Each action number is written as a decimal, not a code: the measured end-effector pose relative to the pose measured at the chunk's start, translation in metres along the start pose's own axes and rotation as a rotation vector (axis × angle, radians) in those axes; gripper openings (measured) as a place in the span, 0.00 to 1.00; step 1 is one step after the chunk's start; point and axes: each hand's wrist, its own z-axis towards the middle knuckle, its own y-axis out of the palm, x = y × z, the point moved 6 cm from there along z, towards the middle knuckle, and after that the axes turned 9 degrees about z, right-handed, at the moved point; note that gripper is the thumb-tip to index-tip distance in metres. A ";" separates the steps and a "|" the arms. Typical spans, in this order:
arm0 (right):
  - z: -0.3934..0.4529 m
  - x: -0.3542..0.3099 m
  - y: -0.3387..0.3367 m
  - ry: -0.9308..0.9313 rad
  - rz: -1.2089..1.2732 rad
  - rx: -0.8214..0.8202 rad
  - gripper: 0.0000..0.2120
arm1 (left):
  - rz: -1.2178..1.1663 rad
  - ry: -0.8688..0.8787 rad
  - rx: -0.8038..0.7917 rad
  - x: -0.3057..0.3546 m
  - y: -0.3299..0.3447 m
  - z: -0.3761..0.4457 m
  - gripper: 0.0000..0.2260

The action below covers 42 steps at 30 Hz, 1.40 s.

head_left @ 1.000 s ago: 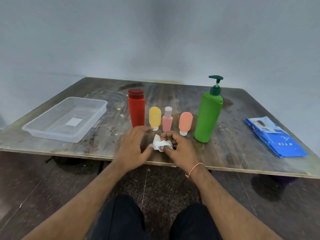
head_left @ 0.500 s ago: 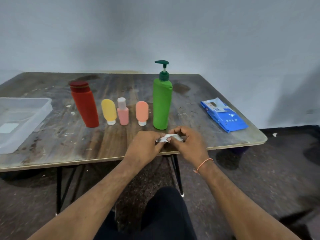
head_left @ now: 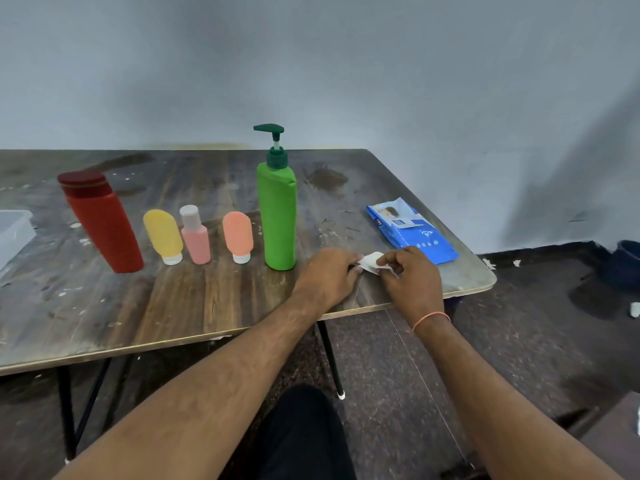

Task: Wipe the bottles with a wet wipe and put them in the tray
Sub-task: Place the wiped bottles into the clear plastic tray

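The wet wipe (head_left: 372, 262), a small crumpled white piece, is held between both hands just above the right front part of the table (head_left: 194, 299). The left hand (head_left: 327, 277) pinches its left edge with curled fingers; the right hand (head_left: 412, 280) pinches its right edge between thumb and curled fingers. A thin orange band (head_left: 431, 320) circles the right wrist.

Just beside the left hand, on its left, the green pump bottle (head_left: 278, 220) stands upright with its dark green pump head (head_left: 272, 131) pointing left. The row of bottles continues leftward along the table:

- an orange-pink squeeze tube (head_left: 238, 235), standing on its white cap;
- a pink bottle (head_left: 195, 239) with a pale cap on top, upright;
- a yellow squeeze tube (head_left: 162, 235), standing on its white cap;
- a red bottle (head_left: 102, 221) with a dark red cap, which appears to lean left in this wide-angle view.

The bottles stand near one another but apart. None is in the tray.

The clear plastic tray (head_left: 14, 230) sits at the left edge of the view, only one corner visible, well apart from the hands. A blue wet-wipe pack (head_left: 414, 232) lies flat near the table's right edge, just beyond the right hand.
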 end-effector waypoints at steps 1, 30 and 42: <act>0.001 0.004 0.000 0.005 -0.008 0.001 0.07 | -0.014 -0.006 0.002 -0.001 0.003 0.003 0.14; -0.089 -0.182 0.086 -0.525 0.123 -0.004 0.10 | -0.182 -0.179 0.235 -0.119 -0.115 -0.159 0.18; -0.102 -0.259 0.178 -0.499 0.280 -0.211 0.11 | -0.090 -0.357 0.231 -0.219 -0.164 -0.228 0.15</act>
